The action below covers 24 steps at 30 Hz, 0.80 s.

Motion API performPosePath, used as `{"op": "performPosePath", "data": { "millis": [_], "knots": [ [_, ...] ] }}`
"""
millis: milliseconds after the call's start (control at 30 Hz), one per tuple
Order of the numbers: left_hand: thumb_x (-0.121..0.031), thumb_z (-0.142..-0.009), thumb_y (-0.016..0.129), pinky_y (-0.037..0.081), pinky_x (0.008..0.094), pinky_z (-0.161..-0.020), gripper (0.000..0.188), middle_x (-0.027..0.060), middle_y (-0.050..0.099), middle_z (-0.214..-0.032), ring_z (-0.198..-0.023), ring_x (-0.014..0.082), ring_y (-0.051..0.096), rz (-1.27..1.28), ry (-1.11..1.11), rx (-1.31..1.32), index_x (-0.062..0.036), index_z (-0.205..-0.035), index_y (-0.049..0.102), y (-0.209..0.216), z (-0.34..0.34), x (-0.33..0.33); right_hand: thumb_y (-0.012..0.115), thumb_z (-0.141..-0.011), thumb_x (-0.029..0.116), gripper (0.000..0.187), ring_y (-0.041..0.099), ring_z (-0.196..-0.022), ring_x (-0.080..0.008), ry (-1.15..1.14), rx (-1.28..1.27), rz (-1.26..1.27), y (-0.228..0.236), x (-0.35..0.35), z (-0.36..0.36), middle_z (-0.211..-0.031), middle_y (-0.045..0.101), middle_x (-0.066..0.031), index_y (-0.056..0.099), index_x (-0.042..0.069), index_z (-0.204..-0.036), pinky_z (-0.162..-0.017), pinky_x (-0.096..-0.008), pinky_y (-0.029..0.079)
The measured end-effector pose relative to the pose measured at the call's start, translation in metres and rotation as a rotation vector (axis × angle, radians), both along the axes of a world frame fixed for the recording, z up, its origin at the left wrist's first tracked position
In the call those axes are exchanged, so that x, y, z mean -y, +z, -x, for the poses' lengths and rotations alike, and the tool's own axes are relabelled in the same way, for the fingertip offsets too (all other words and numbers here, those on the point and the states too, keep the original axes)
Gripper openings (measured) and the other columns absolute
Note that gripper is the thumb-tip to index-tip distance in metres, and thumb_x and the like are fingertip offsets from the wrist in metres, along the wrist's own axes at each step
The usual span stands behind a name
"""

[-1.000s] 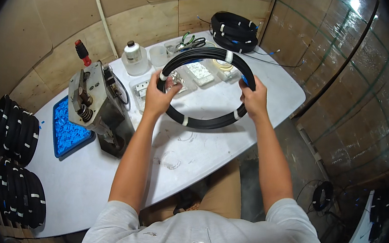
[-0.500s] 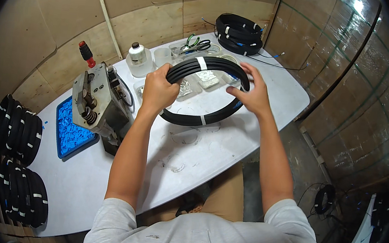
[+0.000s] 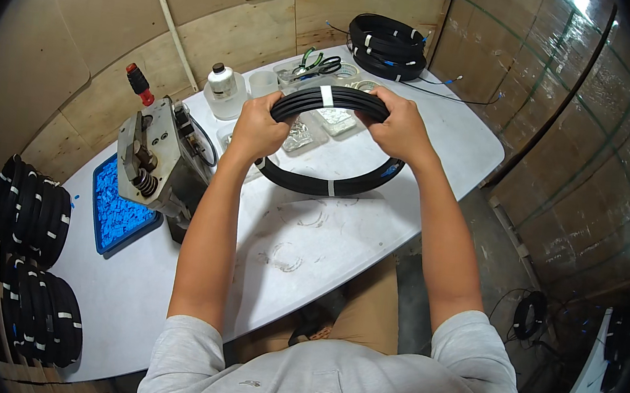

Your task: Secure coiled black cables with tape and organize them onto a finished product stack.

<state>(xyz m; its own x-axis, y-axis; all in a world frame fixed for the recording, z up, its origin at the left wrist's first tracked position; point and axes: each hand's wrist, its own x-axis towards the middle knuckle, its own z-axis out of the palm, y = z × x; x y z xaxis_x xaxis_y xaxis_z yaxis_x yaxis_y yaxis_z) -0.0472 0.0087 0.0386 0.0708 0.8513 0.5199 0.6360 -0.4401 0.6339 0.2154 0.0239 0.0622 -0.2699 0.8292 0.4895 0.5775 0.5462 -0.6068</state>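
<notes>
A coil of black cable (image 3: 331, 185), bound with white tape bands, is held up over the white table (image 3: 288, 228). My left hand (image 3: 261, 127) grips its upper left side, the fingers wrapped round the strands. On the upper right, my right hand (image 3: 401, 127) is closed round the same coil. One white band shows at the top between my hands, another at the bottom. A bit of blue shows on the coil's lower right. Behind the coil sit clear trays with silvery packets (image 3: 336, 120), partly hidden by it.
A metal bench press (image 3: 170, 154) stands left, beside a blue tray (image 3: 124, 245) of small blue pieces. A white bottle (image 3: 222, 82), pliers (image 3: 310, 62) and scissors (image 3: 329, 65) are at the back. Stacked cable coils (image 3: 387, 47) lie back right; more coils (image 3: 41, 313) stand at left.
My right hand, spread at the coil's right side before, has moved left along the top and closed round it. The coil has tilted slightly.
</notes>
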Motion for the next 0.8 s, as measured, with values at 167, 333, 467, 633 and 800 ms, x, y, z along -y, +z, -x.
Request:
{"op": "performPosePath", "data": {
  "millis": [167,333,467,633,800],
  "knots": [
    [-0.011,-0.073,0.065,0.052,0.0487,-0.071,0.019,0.0241,0.068,-0.078,-0.076,0.0438,0.066,-0.027,0.164,-0.117,-0.0016,-0.09,0.067,0.014,-0.044,0.019,0.07,-0.084,-0.001,0.014,0.058,-0.071,-0.0081,0.162,-0.169,0.019,-0.024,-0.038,-0.034,-0.078,0.067,-0.0008,0.065,0.003,-0.096,-0.065,-0.0254,0.045],
    [-0.013,-0.073,0.065,0.053,0.0492,-0.073,0.021,0.024,0.068,-0.079,-0.077,0.0437,0.066,-0.051,0.184,-0.135,-0.0023,-0.091,0.068,0.012,-0.046,0.009,0.071,-0.082,0.002,0.015,0.059,-0.071,-0.0087,0.128,-0.216,0.035,-0.026,-0.033,-0.033,-0.08,0.07,-0.0038,0.067,0.002,-0.096,-0.066,-0.0261,0.049],
    [-0.017,-0.082,0.072,0.048,0.0387,-0.06,0.02,0.0194,0.066,-0.071,-0.062,0.0311,0.063,-0.145,0.074,-0.079,0.0011,-0.089,0.067,0.007,-0.03,-0.007,0.073,-0.082,0.01,0.018,0.064,-0.069,-0.0144,0.003,-0.152,0.009,-0.019,-0.012,-0.026,-0.079,0.071,-0.0083,0.066,0.004,-0.098,-0.065,-0.0289,0.05],
    [-0.016,-0.083,0.072,0.042,0.0335,-0.055,0.019,0.0123,0.06,-0.063,-0.056,0.0178,0.052,-0.13,-0.013,-0.007,0.0012,-0.086,0.065,0.004,-0.025,-0.011,0.075,-0.082,0.017,0.023,0.068,-0.069,-0.0221,-0.028,-0.131,-0.046,-0.017,-0.001,-0.021,-0.081,0.072,-0.0122,0.067,0.005,-0.1,-0.065,-0.0323,0.051],
    [-0.016,-0.08,0.072,0.047,0.0379,-0.061,0.019,0.0166,0.064,-0.07,-0.064,0.0288,0.059,-0.107,0.077,0.013,0.0003,-0.087,0.066,-0.002,-0.021,0.0,0.076,-0.082,0.017,0.024,0.068,-0.069,-0.0232,0.003,-0.124,-0.079,-0.019,-0.011,-0.016,-0.082,0.072,-0.012,0.067,0.006,-0.101,-0.065,-0.0328,0.052]
  ]
}}
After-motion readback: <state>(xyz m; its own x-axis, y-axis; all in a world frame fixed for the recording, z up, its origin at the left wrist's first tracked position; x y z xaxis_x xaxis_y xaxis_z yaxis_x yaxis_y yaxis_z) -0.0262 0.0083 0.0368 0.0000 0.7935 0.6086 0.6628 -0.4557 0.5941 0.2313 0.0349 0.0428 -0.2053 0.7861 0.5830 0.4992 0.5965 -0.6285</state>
